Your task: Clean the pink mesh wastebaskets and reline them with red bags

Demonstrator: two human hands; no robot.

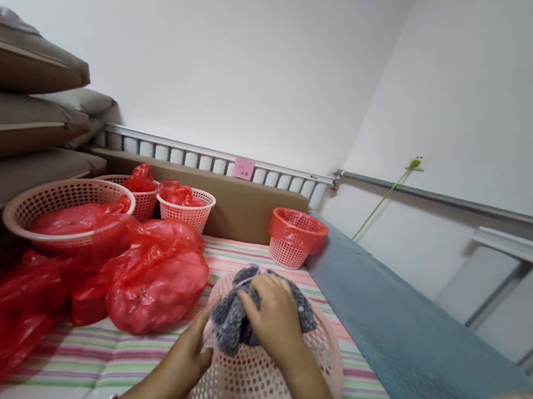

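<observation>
A grey fuzzy knitted piece [229, 328] with a thin lilac strand and small pale spots lies bunched on a pale pink mesh basket [256, 393] in front of me. My right hand [277, 309] is over its top with fingers curled into the fabric. To its left, my left hand [186, 355] rests against the basket's side, fingers stretched along the knit's edge and thumb apart. Part of the knit is hidden under the right hand, and the left fingertips are partly hidden too.
Red plastic bags [157, 283] spread on the striped cloth [90, 354] at left. Behind them stand pink baskets [20, 221] holding red plastic. Another basket [288, 253] with a red rim is at the back. Cushions [17, 113] are stacked left; a blue-covered surface [399, 322] runs right.
</observation>
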